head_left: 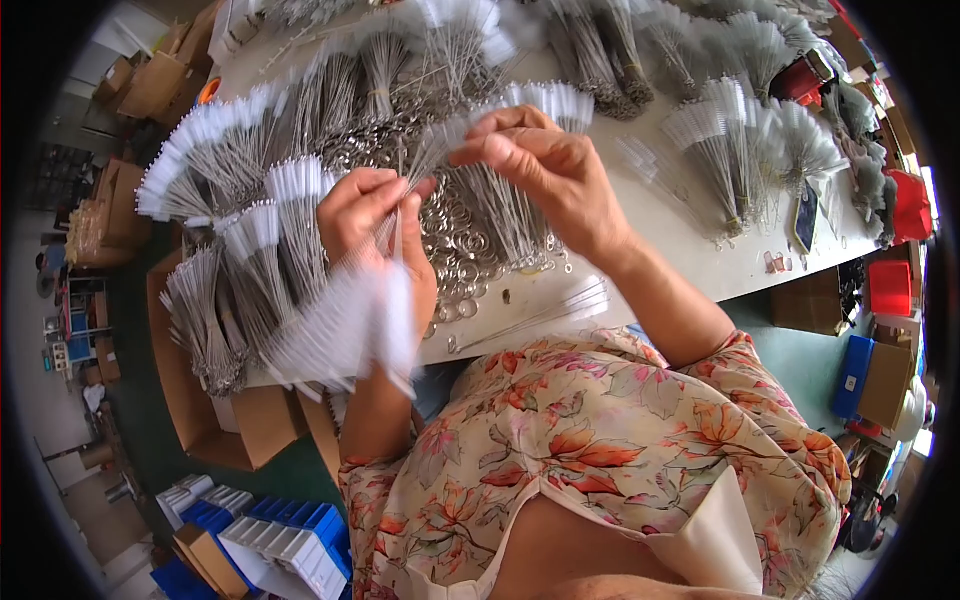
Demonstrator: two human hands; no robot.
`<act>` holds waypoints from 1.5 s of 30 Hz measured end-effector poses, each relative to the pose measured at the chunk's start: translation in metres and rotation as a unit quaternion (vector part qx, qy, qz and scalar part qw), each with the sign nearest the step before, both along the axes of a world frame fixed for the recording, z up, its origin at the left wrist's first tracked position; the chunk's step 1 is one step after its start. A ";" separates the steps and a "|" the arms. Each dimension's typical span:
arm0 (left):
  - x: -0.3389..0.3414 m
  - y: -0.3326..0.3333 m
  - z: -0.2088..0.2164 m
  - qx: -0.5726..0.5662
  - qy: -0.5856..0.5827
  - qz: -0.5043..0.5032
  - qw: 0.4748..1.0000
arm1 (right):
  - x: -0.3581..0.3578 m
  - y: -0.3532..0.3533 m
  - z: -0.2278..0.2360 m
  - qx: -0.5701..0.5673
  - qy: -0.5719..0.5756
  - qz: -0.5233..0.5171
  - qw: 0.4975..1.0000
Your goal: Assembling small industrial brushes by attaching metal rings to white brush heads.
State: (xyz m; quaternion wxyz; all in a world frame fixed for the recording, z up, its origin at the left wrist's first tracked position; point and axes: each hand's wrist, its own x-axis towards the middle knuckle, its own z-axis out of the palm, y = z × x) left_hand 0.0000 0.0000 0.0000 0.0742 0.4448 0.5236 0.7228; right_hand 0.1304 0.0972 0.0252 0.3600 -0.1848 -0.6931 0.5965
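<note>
My left hand (375, 225) is closed round a bunch of thin wire-stemmed brushes (345, 325). Their white bristle ends fan out below the hand, smeared by motion, and the wire stems point up between thumb and fingers. Up and to the right, my right hand (545, 170) is held over the table with thumb and forefinger bent together. A blurred greyish-white streak lies between the two hands, and I cannot make out what the right fingers pinch. Beneath the hands lies a pile of metal rings (455, 235). More brush bundles (505, 215) surround it.
Brush bundles (220, 150) line the left of the white table (630, 240), with others (735, 150) at right beside a dark phone-like object (805, 215). Several loose brushes (545, 315) lie at the near edge. A cardboard box (215, 430) and blue-and-white bins (285, 540) stand below left.
</note>
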 end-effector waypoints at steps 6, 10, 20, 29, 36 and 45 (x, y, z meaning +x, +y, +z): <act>0.000 -0.010 -0.038 0.017 0.171 -0.146 0.974 | -0.026 -0.023 -0.025 -0.486 0.206 0.054 0.847; -0.010 -0.023 -0.009 0.004 0.397 -0.051 0.916 | -0.009 -0.006 -0.016 -0.447 0.182 0.167 0.860; -0.041 -0.023 0.022 -0.086 0.040 -0.376 0.922 | -0.004 -0.032 0.009 -0.033 -0.104 0.178 0.978; -0.002 -0.054 -0.007 -0.100 0.262 -0.163 0.946 | 0.044 -0.027 0.002 -0.033 -0.247 0.250 0.936; -0.002 -0.132 -0.073 -0.472 0.190 -0.046 0.860 | 0.150 -0.004 -0.063 0.321 -0.622 -0.042 0.713; -0.007 -0.098 -0.026 -0.254 -0.110 -0.119 0.953 | 0.019 -0.074 -0.054 0.216 -0.156 0.139 0.954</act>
